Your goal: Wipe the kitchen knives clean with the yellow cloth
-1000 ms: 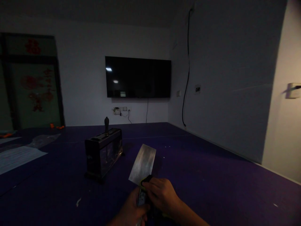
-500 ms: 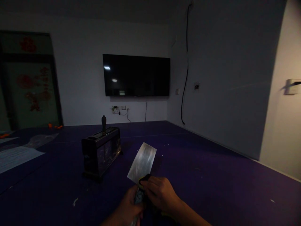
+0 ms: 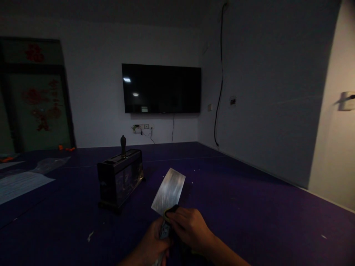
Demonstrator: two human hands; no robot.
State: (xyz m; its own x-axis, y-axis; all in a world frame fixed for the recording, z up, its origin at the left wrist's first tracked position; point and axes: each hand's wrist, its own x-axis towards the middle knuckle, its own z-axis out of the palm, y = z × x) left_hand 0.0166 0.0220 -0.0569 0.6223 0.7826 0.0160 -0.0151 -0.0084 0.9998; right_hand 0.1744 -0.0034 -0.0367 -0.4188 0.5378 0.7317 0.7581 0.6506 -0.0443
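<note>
A cleaver points up and away from me, its broad metal blade lit along the flat. My left hand is closed around its patterned handle, low in the view. Bent over the base of the blade, my right hand grips a dark, soft-looking piece with a yellow edge that touches the cleaver. Most of that piece is hidden under my fingers and in shadow. Beyond my hands, to the left, stands a black knife block with one dark knife handle sticking up from its top.
The purple tabletop carries small white scraps. Paper sheets and clear plastic lie at the far left, near orange bits. A television hangs on the back wall, and a cable runs down the right wall.
The view has shifted very slightly, so everything sits a little further right. Both hands keep the same hold on the cleaver and the dark piece.
</note>
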